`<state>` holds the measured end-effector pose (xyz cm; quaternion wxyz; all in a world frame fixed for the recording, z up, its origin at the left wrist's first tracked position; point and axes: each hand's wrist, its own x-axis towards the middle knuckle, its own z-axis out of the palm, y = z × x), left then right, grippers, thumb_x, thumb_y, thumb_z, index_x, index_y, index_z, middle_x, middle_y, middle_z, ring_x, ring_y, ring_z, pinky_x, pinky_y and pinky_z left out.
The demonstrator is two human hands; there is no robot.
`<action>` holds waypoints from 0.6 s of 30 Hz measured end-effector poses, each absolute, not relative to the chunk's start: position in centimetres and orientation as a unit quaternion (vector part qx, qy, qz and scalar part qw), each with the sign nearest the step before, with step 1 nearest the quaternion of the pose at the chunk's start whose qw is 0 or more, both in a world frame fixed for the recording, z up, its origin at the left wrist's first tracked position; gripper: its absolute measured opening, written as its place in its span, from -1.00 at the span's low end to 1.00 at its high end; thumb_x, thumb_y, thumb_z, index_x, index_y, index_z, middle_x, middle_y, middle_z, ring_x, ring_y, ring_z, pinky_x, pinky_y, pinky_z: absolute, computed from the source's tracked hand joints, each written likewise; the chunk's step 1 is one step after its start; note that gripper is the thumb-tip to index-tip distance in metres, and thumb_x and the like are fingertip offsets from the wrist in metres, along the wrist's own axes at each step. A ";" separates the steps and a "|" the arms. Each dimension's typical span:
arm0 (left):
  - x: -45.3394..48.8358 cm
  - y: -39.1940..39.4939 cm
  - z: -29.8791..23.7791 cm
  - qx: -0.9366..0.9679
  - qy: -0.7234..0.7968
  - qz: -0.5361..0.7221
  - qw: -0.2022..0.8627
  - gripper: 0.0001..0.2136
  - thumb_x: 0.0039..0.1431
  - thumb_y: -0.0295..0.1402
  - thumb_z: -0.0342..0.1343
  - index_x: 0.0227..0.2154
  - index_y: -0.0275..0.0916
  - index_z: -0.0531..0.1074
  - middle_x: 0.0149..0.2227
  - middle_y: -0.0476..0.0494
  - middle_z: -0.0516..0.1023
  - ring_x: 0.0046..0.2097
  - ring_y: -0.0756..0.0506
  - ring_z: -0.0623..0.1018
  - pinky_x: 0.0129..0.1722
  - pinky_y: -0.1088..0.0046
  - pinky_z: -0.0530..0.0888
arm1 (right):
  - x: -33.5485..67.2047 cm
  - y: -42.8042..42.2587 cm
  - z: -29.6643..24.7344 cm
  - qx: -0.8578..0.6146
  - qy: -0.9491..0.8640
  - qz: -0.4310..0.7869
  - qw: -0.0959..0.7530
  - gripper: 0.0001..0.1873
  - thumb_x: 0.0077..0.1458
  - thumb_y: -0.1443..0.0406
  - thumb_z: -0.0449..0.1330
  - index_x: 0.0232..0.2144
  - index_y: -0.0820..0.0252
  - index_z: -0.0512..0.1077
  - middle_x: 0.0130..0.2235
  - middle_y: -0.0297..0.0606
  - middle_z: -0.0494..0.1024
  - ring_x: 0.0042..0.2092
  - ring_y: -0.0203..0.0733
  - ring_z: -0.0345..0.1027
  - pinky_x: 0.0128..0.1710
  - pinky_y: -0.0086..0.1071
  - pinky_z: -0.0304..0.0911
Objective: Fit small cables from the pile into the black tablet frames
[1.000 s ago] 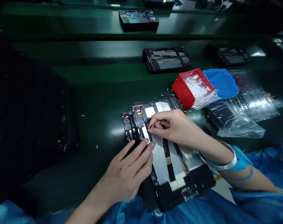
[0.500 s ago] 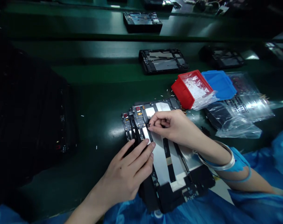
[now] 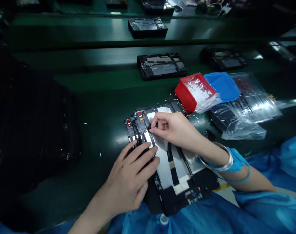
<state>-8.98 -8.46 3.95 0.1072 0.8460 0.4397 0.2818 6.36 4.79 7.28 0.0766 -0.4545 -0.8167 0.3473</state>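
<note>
1. The left hand [image 3: 127, 182] rests on a black tablet frame [image 3: 167, 203], its fingers spread across the frame's narrow left edge.
2. The right hand [image 3: 174, 128] curls above the frame's upper part, its fingertips [image 3: 151, 130] at the end of a silver sheet [image 3: 162, 165].
3. A black ribbon cable [image 3: 173, 165] runs lengthwise along the sheet.
4. A metal bangle [image 3: 217, 164] circles the right wrist, just beside a blue sleeve [image 3: 235, 161].
5. Just past the frame sit a red bin [image 3: 184, 99] holding shredded plastic [image 3: 198, 91] and a blue tray [image 3: 222, 86].
6. Clear plastic bags [image 3: 245, 112] lie to their right on the green worktop [image 3: 101, 100].
7. Another frame [image 3: 161, 66] lies farther up.
</note>
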 end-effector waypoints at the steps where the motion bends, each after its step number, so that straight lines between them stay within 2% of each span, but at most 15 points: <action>1: -8.9 -8.2 4.0 0.841 0.443 0.291 0.107 -0.64 0.15 -0.55 -0.11 -0.03 -0.31 0.43 0.06 -0.18 0.49 0.16 -0.20 0.37 0.20 0.08 0.20 | 6.3 4.8 7.2 -0.454 -0.819 0.343 0.079 -0.92 -0.03 0.40 0.23 -0.50 0.20 0.38 -0.62 -0.50 0.33 -0.53 -0.41 0.15 -0.46 -0.46 -0.04; 4: -8.4 -7.4 3.8 0.828 0.475 0.289 0.072 -0.65 0.15 -0.54 -0.08 -0.01 -0.35 0.41 0.07 -0.24 0.48 0.18 -0.24 0.35 0.19 0.04 0.18 | 6.5 4.7 7.6 -0.444 -0.821 0.340 0.119 -0.89 -0.02 0.42 0.23 -0.47 0.18 0.35 -0.62 -0.51 0.33 -0.54 -0.41 0.16 -0.47 -0.46 -0.03; 7: -7.9 -6.9 3.8 0.819 0.508 0.264 0.038 -0.63 0.16 -0.56 -0.07 0.03 -0.34 0.38 0.10 -0.23 0.45 0.18 -0.26 0.35 0.19 0.00 0.17 | 8.5 3.9 8.5 -0.431 -0.808 0.328 0.234 -0.95 0.06 0.35 0.20 -0.42 0.17 0.36 -0.60 -0.49 0.35 -0.55 -0.40 0.17 -0.49 -0.47 0.04; 10: -7.3 -8.1 3.8 0.787 0.538 0.299 0.040 -0.55 0.17 -0.60 -0.07 0.13 -0.27 0.29 0.12 -0.22 0.43 0.19 -0.23 0.33 0.18 0.05 0.21 | 12.5 2.5 8.6 -0.486 -0.777 0.241 0.319 -0.90 0.13 0.25 0.16 -0.37 0.15 0.41 -0.56 -0.41 0.39 -0.55 -0.36 0.19 -0.52 -0.45 0.08; 12: -6.6 -9.8 3.5 0.724 0.592 0.351 0.037 -0.51 0.18 -0.59 -0.05 0.19 -0.26 0.23 0.15 -0.27 0.38 0.20 -0.22 0.32 0.16 0.09 0.27 | 15.4 1.2 7.6 -0.545 -0.773 0.151 0.289 -0.81 0.15 0.20 0.13 -0.30 0.17 0.47 -0.60 -0.39 0.38 -0.58 -0.33 0.17 -0.53 -0.42 0.08; 14: -5.7 -11.9 2.8 0.663 0.654 0.360 0.048 -0.52 0.21 -0.54 -0.03 0.21 -0.24 0.22 0.20 -0.30 0.29 0.22 -0.26 0.28 0.12 0.06 0.31 | 17.5 -0.2 6.2 -0.578 -0.781 0.115 0.206 -0.70 0.17 0.13 0.10 -0.21 0.19 0.51 -0.58 -0.32 0.46 -0.56 -0.27 0.27 -0.53 -0.40 0.10; 16: -5.2 -13.8 2.1 0.654 0.680 0.322 0.081 -0.51 0.24 -0.47 -0.06 0.24 -0.21 0.18 0.28 -0.32 0.16 0.26 -0.33 0.21 0.07 -0.04 0.36 | 18.2 -1.8 4.9 -0.581 -0.788 0.148 0.139 -0.60 0.19 0.09 0.05 -0.11 0.20 0.50 -0.55 -0.28 0.52 -0.54 -0.21 0.36 -0.53 -0.40 0.13; 18: -5.9 -15.0 1.8 0.688 0.659 0.286 0.096 -0.48 0.26 -0.41 -0.09 0.29 -0.23 0.08 0.33 -0.34 0.04 0.28 -0.39 0.16 0.02 -0.12 0.40 | 17.6 -3.0 4.4 -0.579 -0.780 0.202 0.124 -0.50 0.20 0.06 0.01 0.02 0.26 0.43 -0.53 -0.25 0.55 -0.52 -0.19 0.40 -0.52 -0.39 0.17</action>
